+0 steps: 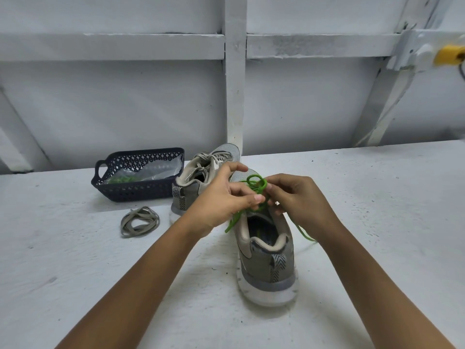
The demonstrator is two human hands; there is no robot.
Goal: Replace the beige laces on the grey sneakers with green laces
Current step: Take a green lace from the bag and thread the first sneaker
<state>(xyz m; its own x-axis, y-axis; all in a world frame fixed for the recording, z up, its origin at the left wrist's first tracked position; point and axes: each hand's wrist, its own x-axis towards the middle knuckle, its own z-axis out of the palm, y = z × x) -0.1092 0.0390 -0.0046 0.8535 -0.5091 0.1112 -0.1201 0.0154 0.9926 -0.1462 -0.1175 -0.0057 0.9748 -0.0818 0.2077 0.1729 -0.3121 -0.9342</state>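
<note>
White bench point(377, 197), and we've got left hand point(221, 197) and right hand point(299, 197) fingers point(253, 197) curled, pinching the green lace point(255, 181) over the near grey sneaker point(266, 260) mid-bench; loose beige lace point(139, 221) lies to its left.

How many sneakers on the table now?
2. The near sneaker sits under the left hand and right hand, which hold its green lace; the far sneaker stands beside the basket, beige-laced.

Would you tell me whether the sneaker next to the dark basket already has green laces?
No, the far sneaker beside the basket is laced in beige; the green lace is on the nearer sneaker.
</note>
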